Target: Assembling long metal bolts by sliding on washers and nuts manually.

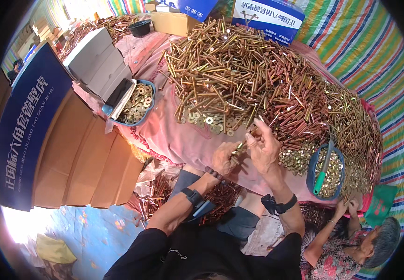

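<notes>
My left hand (224, 158) is closed around a few short brass-coloured bolts (240, 146), whose ends stick out toward the right. Close beside it is my right hand (264, 149), its index finger stretched upward and its thumb apart from it, near the bolt ends. Whether a small part rests against its fingertips is too fine to make out. Just beyond both hands, loose flat washers (216, 125) lie on the pink cloth (164, 135). Behind them rises a large heap of long brass-coloured bolts (230, 65).
A blue tub of washers (139, 105) stands at left beside cartons (20, 140). At right, a blue basket of nuts (311, 175) holds a green-handled tool (321, 182). Another person (347, 252) works at lower right. More bolts (157, 191) lie below the table edge.
</notes>
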`<action>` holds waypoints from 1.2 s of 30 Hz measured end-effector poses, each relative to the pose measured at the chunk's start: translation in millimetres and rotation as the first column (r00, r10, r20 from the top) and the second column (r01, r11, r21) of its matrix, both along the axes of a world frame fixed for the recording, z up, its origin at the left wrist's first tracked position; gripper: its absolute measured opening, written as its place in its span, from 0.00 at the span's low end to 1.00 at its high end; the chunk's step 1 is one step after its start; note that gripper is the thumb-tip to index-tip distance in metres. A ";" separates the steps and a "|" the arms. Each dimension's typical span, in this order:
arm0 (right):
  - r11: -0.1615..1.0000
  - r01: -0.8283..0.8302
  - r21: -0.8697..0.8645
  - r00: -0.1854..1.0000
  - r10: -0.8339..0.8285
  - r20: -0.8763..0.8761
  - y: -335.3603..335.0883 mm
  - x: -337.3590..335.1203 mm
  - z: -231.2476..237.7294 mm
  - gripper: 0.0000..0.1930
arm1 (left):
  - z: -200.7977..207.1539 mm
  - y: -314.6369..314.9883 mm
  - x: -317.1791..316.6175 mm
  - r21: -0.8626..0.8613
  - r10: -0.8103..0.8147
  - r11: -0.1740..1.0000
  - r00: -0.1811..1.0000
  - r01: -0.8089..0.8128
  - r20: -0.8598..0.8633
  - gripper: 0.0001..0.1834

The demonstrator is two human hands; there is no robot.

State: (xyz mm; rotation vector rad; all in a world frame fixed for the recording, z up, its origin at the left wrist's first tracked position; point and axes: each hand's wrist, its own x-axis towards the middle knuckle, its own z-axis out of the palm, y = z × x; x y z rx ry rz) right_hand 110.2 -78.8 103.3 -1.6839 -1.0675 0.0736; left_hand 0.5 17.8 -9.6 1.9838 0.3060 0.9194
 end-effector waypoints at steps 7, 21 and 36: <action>0.999 0.006 0.047 0.969 0.006 -0.249 -0.3 -9.2 0.3 0.22 | 3.4 1.7 -4.0 0.041 0.004 0.999 1.000 -0.003 -0.022 0.08; 0.988 0.052 -0.149 0.925 0.008 0.379 -10.8 -10.8 -40.9 0.17 | -2.7 -10.0 -10.4 -0.079 0.039 0.996 0.993 -0.030 0.109 0.25; 0.953 0.229 -0.199 0.933 -0.157 0.324 -15.8 51.2 -46.3 0.09 | 7.8 -9.8 -7.1 -0.080 0.060 0.995 0.998 -0.062 -0.020 0.11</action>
